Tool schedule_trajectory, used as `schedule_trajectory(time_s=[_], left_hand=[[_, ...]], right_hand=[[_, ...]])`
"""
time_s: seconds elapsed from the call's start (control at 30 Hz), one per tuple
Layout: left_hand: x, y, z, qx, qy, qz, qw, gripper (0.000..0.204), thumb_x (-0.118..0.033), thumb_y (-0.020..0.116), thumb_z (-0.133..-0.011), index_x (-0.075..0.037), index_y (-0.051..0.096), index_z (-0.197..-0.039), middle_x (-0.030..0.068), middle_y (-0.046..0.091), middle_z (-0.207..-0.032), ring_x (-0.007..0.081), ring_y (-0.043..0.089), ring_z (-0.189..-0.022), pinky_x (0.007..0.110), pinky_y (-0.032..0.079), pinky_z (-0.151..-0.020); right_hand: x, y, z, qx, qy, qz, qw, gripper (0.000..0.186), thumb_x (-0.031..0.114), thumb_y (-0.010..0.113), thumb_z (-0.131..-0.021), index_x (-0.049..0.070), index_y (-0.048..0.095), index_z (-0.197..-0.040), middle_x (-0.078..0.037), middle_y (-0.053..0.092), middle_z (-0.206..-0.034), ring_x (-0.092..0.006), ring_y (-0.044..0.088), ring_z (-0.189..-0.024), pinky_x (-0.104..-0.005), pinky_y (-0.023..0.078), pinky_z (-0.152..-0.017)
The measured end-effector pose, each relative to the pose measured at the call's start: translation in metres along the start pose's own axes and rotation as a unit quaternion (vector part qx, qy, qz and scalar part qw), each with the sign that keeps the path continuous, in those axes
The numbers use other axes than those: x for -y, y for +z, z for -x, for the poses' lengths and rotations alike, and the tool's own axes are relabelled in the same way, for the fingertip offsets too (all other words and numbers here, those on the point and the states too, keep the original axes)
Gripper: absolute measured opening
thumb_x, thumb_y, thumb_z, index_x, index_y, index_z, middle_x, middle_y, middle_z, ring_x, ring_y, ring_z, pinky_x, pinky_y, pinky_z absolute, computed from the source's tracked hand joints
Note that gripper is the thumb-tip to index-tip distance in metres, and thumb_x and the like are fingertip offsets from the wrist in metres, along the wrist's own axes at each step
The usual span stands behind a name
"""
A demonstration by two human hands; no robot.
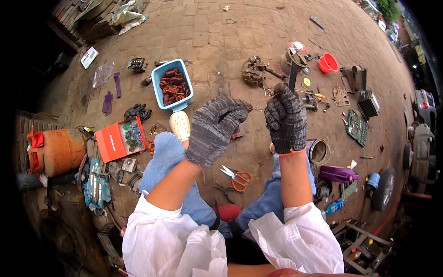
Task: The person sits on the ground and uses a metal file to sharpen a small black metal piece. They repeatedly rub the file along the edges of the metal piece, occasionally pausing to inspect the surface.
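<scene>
My left hand (214, 129), in a dark grey knitted glove, is closed in a pinch in front of me. A small reddish-dark bit shows at its fingertips, too small to name. To its right, my right hand (287, 117), in a matching glove with an orange cuff edge, is closed in a fist around a dark flat-bladed tool (293, 76) that points up and away. The two hands are apart. Scissors with orange handles (237, 177) lie on the ground between my knees. A blue plastic basin (156, 76) beyond my left hand holds reddish-brown coils that look like copper windings.
At left are an orange gas cylinder (63, 150) and a red-orange box (110, 144) of small parts. Ahead stand a greasy metal part (254, 74) and a red bowl (328, 63). At right lie a green tool case (356, 128), a purple container (337, 173) and a wheel (383, 189).
</scene>
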State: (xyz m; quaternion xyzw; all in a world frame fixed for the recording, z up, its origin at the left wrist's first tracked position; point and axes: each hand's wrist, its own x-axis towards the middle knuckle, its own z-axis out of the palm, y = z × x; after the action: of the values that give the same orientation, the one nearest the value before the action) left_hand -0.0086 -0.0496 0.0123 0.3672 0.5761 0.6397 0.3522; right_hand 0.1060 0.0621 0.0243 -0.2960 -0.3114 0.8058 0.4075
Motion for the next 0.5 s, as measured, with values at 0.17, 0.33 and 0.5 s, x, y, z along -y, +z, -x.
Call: schedule_trajectory(time_s=[0.17,0.33,0.5], left_hand=[[-0.004,0.006,0.001,-0.026,0.002,0.022,0.999,0.012,-0.004,0.057,-0.078,0.002,0.061,-0.089,0.0042,0.061,-0.076,0.0081,0.055,-0.063,0.021,0.045,-0.057],[-0.010,0.001,-0.003,0.032,0.072,-0.137,0.987,0.030,-0.011,0.061,-0.074,-0.004,0.060,-0.103,0.0110,0.059,-0.100,0.0213,0.055,-0.089,0.031,0.042,-0.080],[-0.002,0.002,-0.008,-0.046,0.217,-0.299,0.928,0.039,-0.022,0.065,-0.070,-0.008,0.059,-0.106,0.0122,0.056,-0.106,0.0276,0.050,-0.099,0.038,0.036,-0.089]], right_hand=[[0.004,-0.006,0.000,0.043,0.023,-0.059,0.997,0.012,0.019,0.059,-0.081,0.008,0.055,-0.079,0.008,0.030,-0.047,-0.0041,0.027,-0.037,-0.0186,0.020,-0.033],[0.004,-0.010,-0.004,0.043,-0.040,-0.002,0.998,0.011,0.018,0.059,-0.081,0.008,0.055,-0.078,0.007,0.031,-0.047,-0.0039,0.029,-0.037,-0.0181,0.021,-0.033],[0.002,-0.011,-0.005,-0.016,-0.066,0.078,0.995,0.007,0.016,0.059,-0.080,0.009,0.055,-0.080,0.007,0.035,-0.048,-0.0037,0.031,-0.037,-0.0179,0.023,-0.034]])
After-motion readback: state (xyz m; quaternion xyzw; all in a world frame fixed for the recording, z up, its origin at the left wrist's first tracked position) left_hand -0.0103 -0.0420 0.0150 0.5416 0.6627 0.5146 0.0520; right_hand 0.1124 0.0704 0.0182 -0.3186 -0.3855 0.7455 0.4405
